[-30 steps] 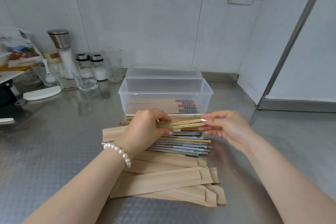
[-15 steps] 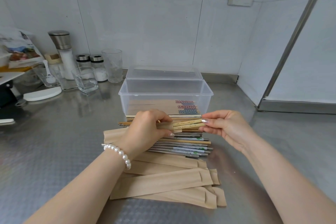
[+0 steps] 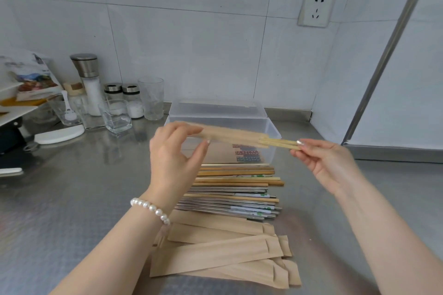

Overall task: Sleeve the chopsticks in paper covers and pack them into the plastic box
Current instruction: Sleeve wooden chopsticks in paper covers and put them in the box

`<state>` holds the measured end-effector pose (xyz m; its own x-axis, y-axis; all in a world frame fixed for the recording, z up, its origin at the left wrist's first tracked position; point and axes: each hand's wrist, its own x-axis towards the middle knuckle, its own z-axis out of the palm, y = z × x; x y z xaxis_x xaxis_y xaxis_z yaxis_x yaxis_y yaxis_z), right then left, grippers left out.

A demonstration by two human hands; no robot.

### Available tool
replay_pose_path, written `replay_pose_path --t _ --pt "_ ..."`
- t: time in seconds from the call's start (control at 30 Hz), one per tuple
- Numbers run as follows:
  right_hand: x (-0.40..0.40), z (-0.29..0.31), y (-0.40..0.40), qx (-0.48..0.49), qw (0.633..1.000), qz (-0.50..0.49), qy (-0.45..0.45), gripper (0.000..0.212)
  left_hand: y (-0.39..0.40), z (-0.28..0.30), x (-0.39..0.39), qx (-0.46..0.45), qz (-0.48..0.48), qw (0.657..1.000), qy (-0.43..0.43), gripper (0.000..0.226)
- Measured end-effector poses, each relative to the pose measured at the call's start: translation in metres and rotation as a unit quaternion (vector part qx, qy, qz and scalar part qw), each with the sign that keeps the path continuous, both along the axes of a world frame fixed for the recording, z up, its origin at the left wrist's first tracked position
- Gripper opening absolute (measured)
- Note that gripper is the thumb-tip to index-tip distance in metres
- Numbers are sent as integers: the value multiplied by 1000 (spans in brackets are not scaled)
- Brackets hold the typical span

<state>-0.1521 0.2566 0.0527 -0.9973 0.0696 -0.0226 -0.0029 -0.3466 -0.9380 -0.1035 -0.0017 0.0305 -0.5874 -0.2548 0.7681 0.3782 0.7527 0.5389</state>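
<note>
Both hands [image 3: 176,151] [image 3: 328,163] hold half-sleeved chopsticks [image 3: 279,143] above box [image 3: 272,127].

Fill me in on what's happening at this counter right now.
A person is sleeving chopsticks. The left hand holds a brown paper cover in the air above the open plastic box, while the right hand pinches the ends of a pair of wooden chopsticks partly inside it. Loose chopsticks and a stack of empty covers lie on the steel counter. Some sleeved sets are in the box.

A stainless steel counter [image 3: 72,211] meets white tiled walls [image 3: 187,43] in a corner. A wall socket [image 3: 316,8] sits at 1 o'clock, a metal rail [image 3: 388,55] at 2 o'clock.
</note>
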Motion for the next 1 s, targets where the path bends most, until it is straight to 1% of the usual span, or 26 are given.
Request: replay_pose_path --t 0.03,0.1,0.17,0.23,0.4,0.53,0.63,0.77,0.87,1.0 --pt "-5 6 4 -6 1000 -13 2 11 -2 1 -1 6 10 1000 -6 28" --pt "-17 16 5 16 1000 -24 4 10 -5 -1 -3 7 23 999 -33 25" --pt "-31 24 -3 56 998 -8 -2 9 -8 -4 -6 10 34 998 -56 18" --pt "-46 31 -17 93 995 18 -21 11 -12 -7 -8 13 39 997 -71 15" --pt "-75 43 -51 196 976 50 -79 14 -17 -6 -11 45 38 993 -106 9" --pt "-92 40 -68 263 956 8 -128 6 -17 -5 -10 55 30 992 -107 10" --pt "-97 38 -72 264 954 -16 -140 8 -16 -5 -10 56 23 993 -103 11" --pt "-100 38 -71 259 956 -19 -139 15 -15 -5 -10 60 23 993 -103 12" --pt "-98 40 -73 286 947 -17 -144 15 -14 -5 -10 62 17 993 -102 12" --pt "-101 42 -70 291 947 -5 -137 10 -14 -6 -10 60 18 993 -100 13"
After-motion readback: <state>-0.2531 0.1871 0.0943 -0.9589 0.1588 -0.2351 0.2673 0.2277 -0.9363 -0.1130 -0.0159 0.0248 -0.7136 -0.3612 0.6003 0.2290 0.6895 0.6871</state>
